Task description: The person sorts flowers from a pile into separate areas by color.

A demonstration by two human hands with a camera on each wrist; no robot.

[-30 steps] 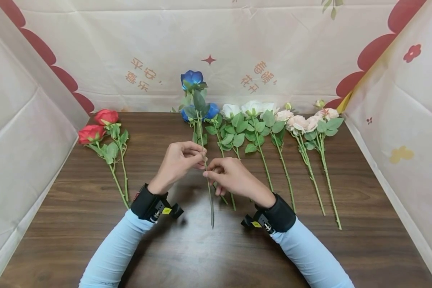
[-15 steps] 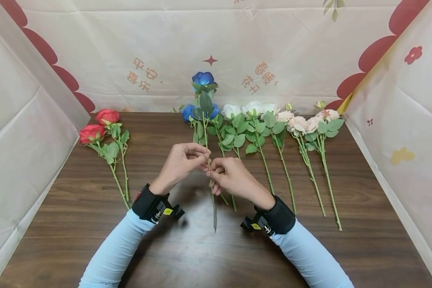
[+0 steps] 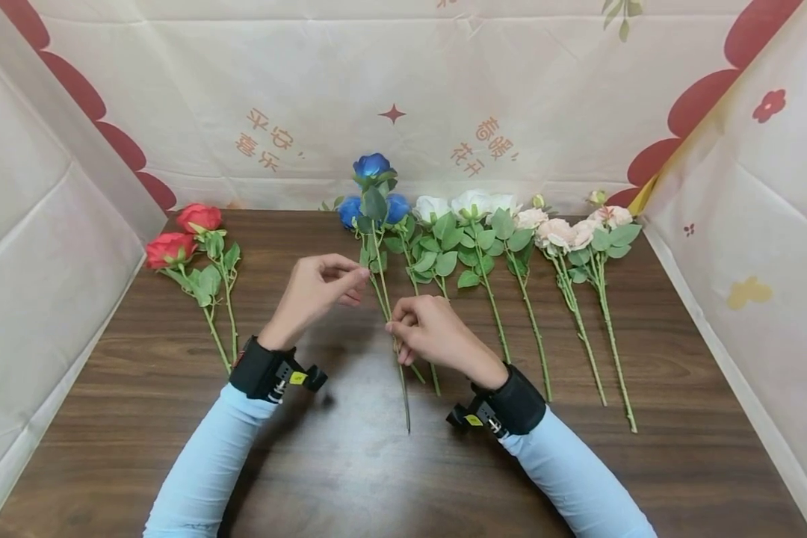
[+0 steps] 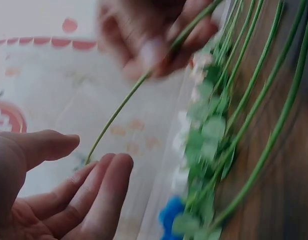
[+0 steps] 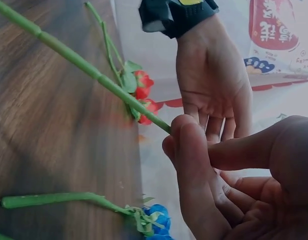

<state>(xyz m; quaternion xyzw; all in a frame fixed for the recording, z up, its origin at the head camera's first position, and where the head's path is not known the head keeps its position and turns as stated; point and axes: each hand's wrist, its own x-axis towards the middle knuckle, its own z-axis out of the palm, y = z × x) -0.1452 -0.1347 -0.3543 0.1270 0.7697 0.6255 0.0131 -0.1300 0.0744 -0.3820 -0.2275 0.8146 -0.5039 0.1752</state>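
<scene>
My right hand (image 3: 433,332) pinches the green stem (image 5: 129,100) of a blue rose (image 3: 373,166) between thumb and fingertips. The rose stands tilted a little to the left, its bloom up before the back cloth and its stem end above the table. My left hand (image 3: 316,295) is just left of the stem, apart from it in the head view. Thumb and fingers have a gap between them in the left wrist view, and nothing is held. Behind the raised rose lie other blue roses (image 3: 397,208), partly covered by its leaves.
Two red roses (image 3: 170,249) lie at the left of the brown table (image 3: 363,478). White roses (image 3: 472,203) and pale pink roses (image 3: 557,231) lie in a row to the right, stems toward the front. Printed cloth walls (image 3: 195,90) enclose the back and sides.
My left hand has let go of the stem and moved left. The raised blue bloom swung right, then sank and tilted back left. My right hand keeps its pinch nearly in place.
</scene>
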